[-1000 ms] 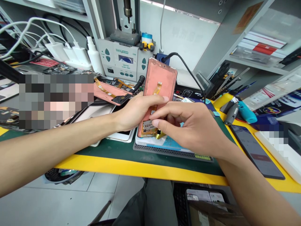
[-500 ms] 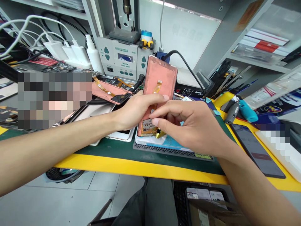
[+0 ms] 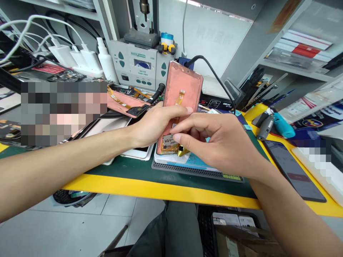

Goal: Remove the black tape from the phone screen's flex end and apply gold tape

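My left hand (image 3: 154,123) grips a phone screen panel (image 3: 183,80) with a copper-coloured back, tilted up towards me, its thumb lying across the middle. An orange ribbon cable (image 3: 180,98) runs down that back. Thumb and forefinger of my right hand (image 3: 217,139) are pinched at the edge of a thin silver razor-like blade (image 3: 168,141), which lies over the panel's lower end. Below the right fingers a gold-coloured pointed piece (image 3: 182,151) pokes out; whether the hand holds it is hidden. Under the panel is a blue and white flat item (image 3: 195,161).
Left of my hands lie a second copper-backed panel (image 3: 124,103) and white-framed devices (image 3: 138,153). A grey soldering station (image 3: 140,67) stands behind, beside a white bottle (image 3: 105,59). At right, a dark phone (image 3: 294,171) rests on the yellow border of the green mat (image 3: 128,167).
Both hands keep nearly the same pose on the panel. The panel's top has tilted very slightly, and the whole view has shifted a little.
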Demonstrator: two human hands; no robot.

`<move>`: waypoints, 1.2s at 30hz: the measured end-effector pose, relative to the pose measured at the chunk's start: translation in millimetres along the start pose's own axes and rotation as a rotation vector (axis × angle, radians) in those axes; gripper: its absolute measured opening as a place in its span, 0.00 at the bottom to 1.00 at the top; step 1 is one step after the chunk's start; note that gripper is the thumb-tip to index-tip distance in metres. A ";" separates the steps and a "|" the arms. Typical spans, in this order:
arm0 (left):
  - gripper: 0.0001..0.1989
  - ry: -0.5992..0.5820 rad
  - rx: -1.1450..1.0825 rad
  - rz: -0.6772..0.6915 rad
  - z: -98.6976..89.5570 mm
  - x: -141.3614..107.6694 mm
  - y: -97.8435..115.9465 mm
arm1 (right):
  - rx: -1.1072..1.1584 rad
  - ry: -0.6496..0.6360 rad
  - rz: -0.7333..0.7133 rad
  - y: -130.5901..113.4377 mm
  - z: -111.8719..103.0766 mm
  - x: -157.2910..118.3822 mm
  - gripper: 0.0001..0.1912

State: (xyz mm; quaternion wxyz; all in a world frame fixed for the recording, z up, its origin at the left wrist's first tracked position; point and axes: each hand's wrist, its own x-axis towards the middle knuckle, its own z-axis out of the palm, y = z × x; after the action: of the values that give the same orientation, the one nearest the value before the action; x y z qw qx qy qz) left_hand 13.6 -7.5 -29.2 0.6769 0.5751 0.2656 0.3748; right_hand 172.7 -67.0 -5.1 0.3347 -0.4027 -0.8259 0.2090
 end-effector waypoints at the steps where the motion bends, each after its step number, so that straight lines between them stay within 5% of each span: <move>1: 0.17 -0.009 -0.005 0.001 -0.2 0.0 -0.4 | 0.002 0.002 -0.001 0.1 0.0 0.1 0.09; 24: 0.17 -0.060 -0.043 -0.012 -1.7 0.9 -3.1 | -0.057 0.015 -0.012 1.2 0.5 0.1 0.09; 36: 0.17 0.006 -0.024 -0.035 0.8 -1.5 -0.7 | -0.082 0.013 -0.016 0.5 0.4 0.1 0.09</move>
State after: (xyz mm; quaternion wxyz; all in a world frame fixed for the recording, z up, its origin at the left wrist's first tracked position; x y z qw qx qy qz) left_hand 13.4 -9.2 -29.8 0.6893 0.5611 0.2733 0.3678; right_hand 172.7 -66.6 -5.7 0.3249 -0.4110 -0.8347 0.1698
